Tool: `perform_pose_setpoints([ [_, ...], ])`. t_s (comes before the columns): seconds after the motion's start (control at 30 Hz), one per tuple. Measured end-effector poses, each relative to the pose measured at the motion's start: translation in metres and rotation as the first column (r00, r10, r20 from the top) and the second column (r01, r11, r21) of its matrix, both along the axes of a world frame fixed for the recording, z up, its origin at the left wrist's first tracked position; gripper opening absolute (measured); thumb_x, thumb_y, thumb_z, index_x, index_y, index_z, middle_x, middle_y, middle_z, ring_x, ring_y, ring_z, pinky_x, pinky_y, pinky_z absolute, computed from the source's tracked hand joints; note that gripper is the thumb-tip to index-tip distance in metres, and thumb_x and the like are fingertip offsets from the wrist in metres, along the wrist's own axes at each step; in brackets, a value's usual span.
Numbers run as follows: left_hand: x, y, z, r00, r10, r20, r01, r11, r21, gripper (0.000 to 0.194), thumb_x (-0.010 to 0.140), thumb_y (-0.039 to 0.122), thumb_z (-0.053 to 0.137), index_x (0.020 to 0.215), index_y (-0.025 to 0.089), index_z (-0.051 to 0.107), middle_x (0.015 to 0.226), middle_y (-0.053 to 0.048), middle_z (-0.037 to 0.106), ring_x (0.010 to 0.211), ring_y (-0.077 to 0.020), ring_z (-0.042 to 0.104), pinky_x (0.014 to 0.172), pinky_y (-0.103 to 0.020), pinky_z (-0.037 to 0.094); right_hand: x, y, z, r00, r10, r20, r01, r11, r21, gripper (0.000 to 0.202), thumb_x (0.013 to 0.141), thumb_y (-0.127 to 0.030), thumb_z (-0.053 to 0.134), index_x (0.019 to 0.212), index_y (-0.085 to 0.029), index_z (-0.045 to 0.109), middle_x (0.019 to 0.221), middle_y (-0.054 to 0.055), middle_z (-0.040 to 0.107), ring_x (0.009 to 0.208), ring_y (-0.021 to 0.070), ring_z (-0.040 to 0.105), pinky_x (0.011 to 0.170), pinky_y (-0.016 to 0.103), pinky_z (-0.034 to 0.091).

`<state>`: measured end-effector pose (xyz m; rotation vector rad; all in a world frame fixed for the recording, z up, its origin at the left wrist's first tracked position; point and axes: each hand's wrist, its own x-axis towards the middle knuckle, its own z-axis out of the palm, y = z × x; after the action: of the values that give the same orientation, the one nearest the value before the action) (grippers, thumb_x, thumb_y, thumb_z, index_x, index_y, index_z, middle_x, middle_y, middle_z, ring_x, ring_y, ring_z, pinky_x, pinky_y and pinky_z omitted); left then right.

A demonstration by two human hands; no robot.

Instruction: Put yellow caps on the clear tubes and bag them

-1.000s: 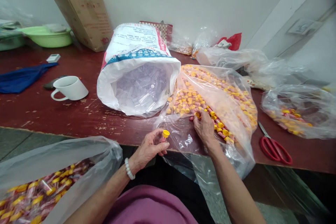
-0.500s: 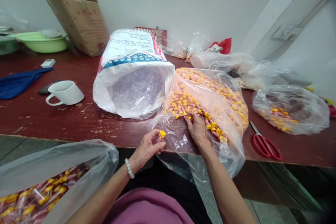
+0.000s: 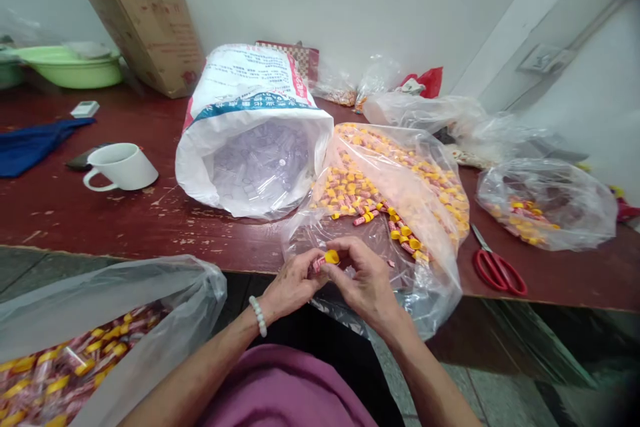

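My left hand (image 3: 297,282) pinches a small red-and-white patterned tube with a yellow cap (image 3: 331,257) above the table's front edge. My right hand (image 3: 364,280) has its thumb and forefinger curled about the yellow cap from the right; the exact contact is partly hidden. Just beyond the hands, a clear plastic bag (image 3: 425,167) lies open with many similar yellow-capped tubes (image 3: 350,190), several spilling at its mouth. Left of it, a white printed sack (image 3: 250,80) lies on its side, full of clear plastic pieces (image 3: 260,167).
A bag of yellow-capped tubes in clear wrapping (image 3: 65,373) hangs below the table at lower left. On the red-brown table (image 3: 100,227) are a white mug (image 3: 123,170), red-handled scissors (image 3: 500,271) and a smaller bag (image 3: 590,213). A cardboard box (image 3: 160,33) stands behind.
My right hand has left the pile in the clear bag and come down-left to my left hand. The left hand has moved slightly right, still holding the tube. The view has shifted slightly.
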<state>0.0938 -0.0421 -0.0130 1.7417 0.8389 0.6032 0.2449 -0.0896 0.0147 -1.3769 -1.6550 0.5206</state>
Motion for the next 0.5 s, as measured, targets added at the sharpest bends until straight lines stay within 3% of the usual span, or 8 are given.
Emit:
perform_pose_setpoints([
  [0.1, -0.002, -0.001, 0.0, 0.999, 0.036, -0.002, -0.036, 0.999, 0.0, 0.014, 0.08, 0.028, 0.054, 0.085, 0.015, 0.057, 0.075, 0.001, 0.054, 0.067, -0.012, 0.044, 0.061, -0.022, 0.035, -0.001, -0.002, 0.007, 0.997, 0.055, 0.058, -0.054, 0.998, -0.014, 0.029, 0.081, -0.023, 0.058, 0.11, -0.022, 0.054, 0.105, 0.005, 0.062, 0.095, 0.0166, 0.058, 0.085, 0.031, 0.047],
  [0.2, -0.004, -0.001, -0.003, 0.997, 0.063, 0.038, -0.06, 0.996, -0.072, 0.011, 0.076, 0.025, 0.058, 0.08, 0.015, 0.055, 0.073, 0.002, 0.052, 0.067, -0.0115, 0.044, 0.06, -0.022, 0.034, 0.0, -0.004, 0.007, 0.99, 0.077, 0.114, -0.079, 0.997, 0.007, 0.029, 0.081, -0.024, 0.058, 0.109, -0.023, 0.054, 0.124, 0.008, 0.051, 0.118, 0.0206, 0.047, 0.099, 0.038, 0.038],
  [0.3, -0.003, -0.001, -0.007, 0.989, 0.081, 0.122, -0.059, 0.984, -0.17, 0.016, 0.072, 0.019, 0.059, 0.087, 0.014, 0.057, 0.08, 0.0, 0.056, 0.072, -0.0131, 0.048, 0.065, -0.023, 0.038, -0.003, -0.004, 0.001, 0.954, 0.216, 0.208, -0.211, 0.976, -0.046, 0.035, 0.074, -0.025, 0.065, 0.107, -0.024, 0.055, 0.127, 0.008, 0.046, 0.122, 0.0233, 0.041, 0.103, 0.042, 0.034],
  [0.4, -0.002, -0.002, -0.007, 0.976, 0.128, 0.175, -0.085, 0.969, -0.234, 0.016, 0.07, 0.016, 0.059, 0.086, 0.013, 0.057, 0.081, -0.001, 0.057, 0.074, -0.0132, 0.05, 0.068, -0.024, 0.04, -0.006, -0.001, -0.006, 0.941, 0.304, 0.148, -0.289, 0.951, -0.114, 0.038, 0.073, -0.027, 0.066, 0.109, -0.024, 0.054, 0.128, 0.008, 0.043, 0.124, 0.0228, 0.04, 0.102, 0.041, 0.036],
  [0.5, -0.006, 0.0, 0.0, 0.972, 0.167, 0.163, -0.099, 0.928, -0.358, 0.016, 0.07, 0.018, 0.061, 0.086, 0.015, 0.056, 0.068, 0.003, 0.051, 0.056, -0.0086, 0.044, 0.054, -0.021, 0.037, -0.007, 0.004, -0.011, 0.959, 0.283, 0.028, -0.278, 0.953, -0.122, 0.046, 0.076, -0.033, 0.065, 0.118, -0.025, 0.049, 0.136, 0.009, 0.035, 0.13, 0.0235, 0.034, 0.102, 0.04, 0.037],
])
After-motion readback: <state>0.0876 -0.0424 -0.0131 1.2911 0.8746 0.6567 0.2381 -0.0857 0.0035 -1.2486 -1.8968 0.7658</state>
